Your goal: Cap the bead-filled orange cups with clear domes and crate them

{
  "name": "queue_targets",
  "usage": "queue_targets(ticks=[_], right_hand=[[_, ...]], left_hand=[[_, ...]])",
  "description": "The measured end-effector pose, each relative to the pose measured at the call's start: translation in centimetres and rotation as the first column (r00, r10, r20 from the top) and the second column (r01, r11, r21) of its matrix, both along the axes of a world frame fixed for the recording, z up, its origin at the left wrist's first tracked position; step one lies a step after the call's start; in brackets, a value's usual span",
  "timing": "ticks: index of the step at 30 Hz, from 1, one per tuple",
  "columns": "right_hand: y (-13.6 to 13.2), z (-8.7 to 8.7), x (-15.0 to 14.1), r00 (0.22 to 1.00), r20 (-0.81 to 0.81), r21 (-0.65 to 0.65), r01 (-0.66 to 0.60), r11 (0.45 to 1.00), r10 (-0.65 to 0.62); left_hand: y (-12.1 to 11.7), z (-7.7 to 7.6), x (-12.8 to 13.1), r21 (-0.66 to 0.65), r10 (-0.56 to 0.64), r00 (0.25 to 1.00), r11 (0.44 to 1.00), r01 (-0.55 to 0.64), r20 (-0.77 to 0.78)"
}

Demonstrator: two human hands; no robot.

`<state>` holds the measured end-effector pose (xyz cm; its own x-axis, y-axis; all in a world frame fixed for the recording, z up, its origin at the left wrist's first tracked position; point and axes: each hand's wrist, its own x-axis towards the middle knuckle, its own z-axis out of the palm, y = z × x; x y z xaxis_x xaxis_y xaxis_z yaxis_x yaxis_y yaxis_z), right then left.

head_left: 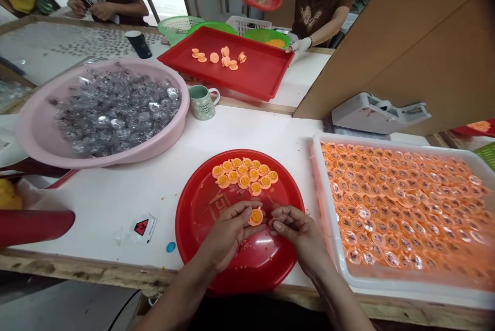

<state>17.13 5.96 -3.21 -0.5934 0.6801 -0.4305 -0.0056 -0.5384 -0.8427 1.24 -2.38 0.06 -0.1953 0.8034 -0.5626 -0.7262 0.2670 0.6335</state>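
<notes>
My left hand (pixel 233 230) grips a small orange toy teacup (pixel 256 216) on its saucer, its yellow-orange inside facing up. Just right of it, my right hand (pixel 293 225) has thumb and fingertips pinched together; whatever is between them is too small to make out. Both hands are over a round red tray (pixel 189 186). Several similar toy teacups (pixel 244 170) lie grouped on the far half of that tray. Small pinkish bits are scattered on the tray below my hands.
At right stands a white bin (pixel 336 264) filled with rows of orange pieces; at left, a pink basin (pixel 154 153) of clear plastic pieces. Behind are a green mug (pixel 203 104) and a red rectangular tray (pixel 251 81) with orange cups. Two people work across the table.
</notes>
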Motion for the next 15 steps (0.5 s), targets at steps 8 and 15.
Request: queue_targets(ticks=[8,15], right_hand=[[0.4,0.6,-0.9,0.998,0.051,0.110,0.016,0.994,-0.022],[0.4,1.4,-1.7,0.993,0.109,0.072,-0.046,0.996,0.038]], left_hand=[[0.1,-0.6,-0.3,-0.046,-0.003,0.999,0.999,0.000,-0.050],[0.1,-0.7,0.9,-0.044,0.013,0.995,0.999,-0.017,-0.099]])
